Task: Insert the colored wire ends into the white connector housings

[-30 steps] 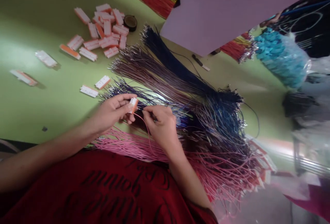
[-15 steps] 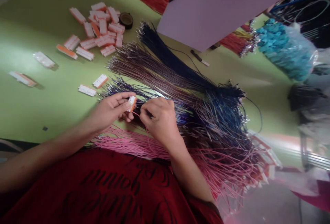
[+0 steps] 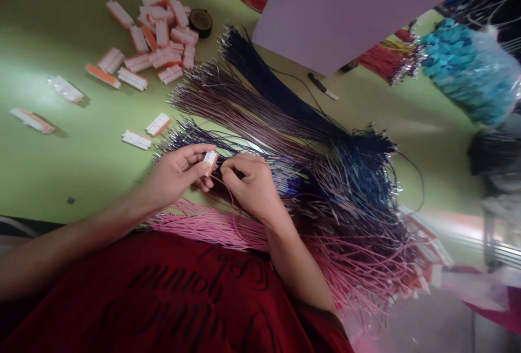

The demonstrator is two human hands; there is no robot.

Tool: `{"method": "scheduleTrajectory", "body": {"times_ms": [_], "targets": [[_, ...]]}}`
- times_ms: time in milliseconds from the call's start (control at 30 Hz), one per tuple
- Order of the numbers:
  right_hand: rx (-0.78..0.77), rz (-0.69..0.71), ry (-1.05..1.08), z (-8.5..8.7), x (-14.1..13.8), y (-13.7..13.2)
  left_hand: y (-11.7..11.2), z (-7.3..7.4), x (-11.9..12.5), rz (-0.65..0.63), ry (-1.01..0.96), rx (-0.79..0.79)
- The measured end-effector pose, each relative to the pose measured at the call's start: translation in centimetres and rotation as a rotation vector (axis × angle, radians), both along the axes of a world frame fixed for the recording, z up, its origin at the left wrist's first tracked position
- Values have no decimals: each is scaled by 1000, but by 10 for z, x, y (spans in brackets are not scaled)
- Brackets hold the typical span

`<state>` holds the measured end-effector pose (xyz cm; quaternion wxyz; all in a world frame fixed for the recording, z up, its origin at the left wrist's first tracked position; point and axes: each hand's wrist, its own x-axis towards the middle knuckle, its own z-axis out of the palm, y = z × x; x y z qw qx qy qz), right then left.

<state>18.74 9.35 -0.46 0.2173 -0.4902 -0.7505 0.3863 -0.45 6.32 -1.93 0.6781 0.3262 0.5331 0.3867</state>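
Observation:
My left hand (image 3: 183,171) holds a small white and orange connector housing (image 3: 210,162) between thumb and fingers. A pink wire (image 3: 233,204) runs from beneath it, curving down towards the bundle of pink wires (image 3: 203,225). Just right of the housing, my right hand (image 3: 252,182) is closed in a pinch, its fingertips slightly apart from it. What lies in that pinch is too small to make out. Under and beyond both hands spread purple and dark blue wires (image 3: 191,133) with metal-tipped ends.
Many loose connector housings (image 3: 163,57) lie heaped at the upper left beside a roll of dark tape (image 3: 201,22). Brown wires (image 3: 244,114) and navy wires (image 3: 260,74) stretch across the green table. A small knife (image 3: 323,86) and a bag of turquoise pieces (image 3: 468,74) lie farther right.
The pink wire, earlier stretched between the housing and my right fingers, now hangs in a loose curve below them. My right fingertips have shifted slightly; the left hand keeps the housing.

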Motion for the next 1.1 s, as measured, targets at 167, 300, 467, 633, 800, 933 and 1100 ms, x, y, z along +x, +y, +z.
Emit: {"method": "scheduleTrajectory", "body": {"times_ms": [167,300,467,633,800,933,1100], "targets": [[-50,26,52,2,3,2,-2,1,4,-14,44,29],[-77,28,30,4,2,2,-4,3,6,-7,93,61],[-73,-13,40,7,2,-2,-3,6,2,-49,87,57],[-88,-87,60,6,3,-7,-4,4,1,-57,72,50],[-140,-71,58,4,-1,-2,-4,2,5,-5,103,65],[-155,-59,37,6,-1,1,-3,4,5,-6,96,56],[-234,-32,20,9,1,3,-4,7,6,-27,118,66]]}}
